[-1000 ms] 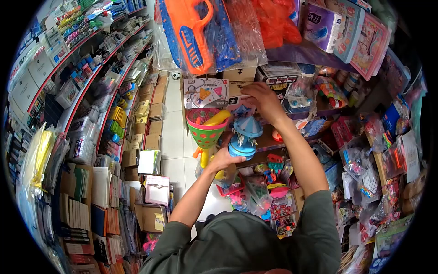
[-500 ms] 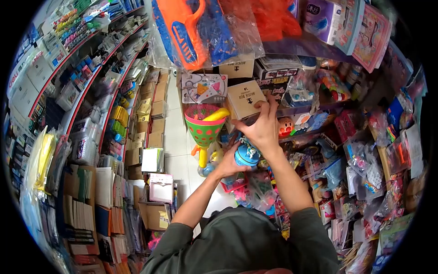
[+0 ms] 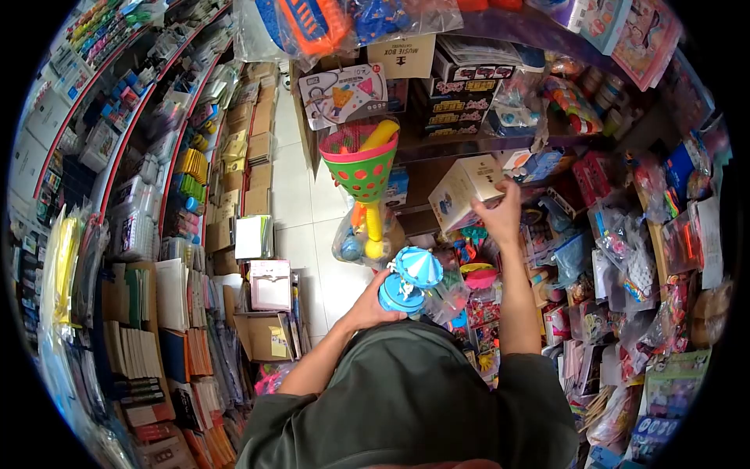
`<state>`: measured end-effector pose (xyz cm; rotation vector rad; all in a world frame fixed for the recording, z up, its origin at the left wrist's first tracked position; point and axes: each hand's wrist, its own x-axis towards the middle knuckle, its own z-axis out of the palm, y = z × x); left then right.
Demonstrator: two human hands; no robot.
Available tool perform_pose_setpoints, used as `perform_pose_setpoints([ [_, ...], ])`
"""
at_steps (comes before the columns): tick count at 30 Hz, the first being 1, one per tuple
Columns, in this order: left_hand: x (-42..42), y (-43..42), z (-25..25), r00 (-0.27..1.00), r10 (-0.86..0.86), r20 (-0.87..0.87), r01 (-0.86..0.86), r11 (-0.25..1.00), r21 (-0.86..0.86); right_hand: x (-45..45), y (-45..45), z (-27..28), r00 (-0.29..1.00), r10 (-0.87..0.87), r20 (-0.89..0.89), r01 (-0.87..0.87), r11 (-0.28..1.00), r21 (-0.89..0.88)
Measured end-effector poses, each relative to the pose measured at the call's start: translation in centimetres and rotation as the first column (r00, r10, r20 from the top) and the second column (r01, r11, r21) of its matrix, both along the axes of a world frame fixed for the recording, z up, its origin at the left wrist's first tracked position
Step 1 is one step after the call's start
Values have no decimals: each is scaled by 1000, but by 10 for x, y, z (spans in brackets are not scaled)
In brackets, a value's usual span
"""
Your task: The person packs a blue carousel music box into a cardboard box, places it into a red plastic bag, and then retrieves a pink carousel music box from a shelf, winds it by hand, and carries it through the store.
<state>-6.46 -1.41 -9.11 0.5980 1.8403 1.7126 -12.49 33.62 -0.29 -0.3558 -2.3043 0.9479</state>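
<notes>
A light blue carousel toy [image 3: 408,283] with a striped canopy is in my left hand [image 3: 367,304], whose fingers wrap round its base near my chest. My right hand [image 3: 500,213] grips the edge of a cream and white box [image 3: 466,191] with a small picture on its side. The box is tilted below the shelf edge, up and to the right of the carousel. A green cone with red spots [image 3: 362,173] and a yellow handle stands between the box and the aisle.
Another music box carton [image 3: 401,56] and stacked dark boxes [image 3: 457,102] sit on the shelf ahead. An orange and blue toy in plastic [image 3: 314,27] hangs at the top. Packed shelves [image 3: 129,148] line the left, beyond the tiled aisle [image 3: 301,195]. Bagged toys [image 3: 621,270] hang at right.
My right hand has drawn the box off the shelf, down and to the right. My left hand has brought the carousel lower, nearer my body. The two hands are now farther apart.
</notes>
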Motion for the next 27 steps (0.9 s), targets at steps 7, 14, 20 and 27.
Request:
perform_pose_setpoints([
  [7, 15, -6, 23, 994, 49, 93, -57, 994, 90, -98, -23, -128, 988, 15, -152, 18, 977, 212],
  [14, 39, -30, 41, 974, 203, 101, -207, 978, 31, -135, -30, -166, 995, -41, -88, 45, 998, 45],
  [20, 48, -32, 47, 945, 284, 163, -300, 950, 87, -123, -25, -153, 990, -51, -133, 77, 978, 194],
  [27, 30, -27, 63, 955, 257, 147, -286, 932, 223, -99, -122, 84, 851, 123, -510, -358, 847, -392],
])
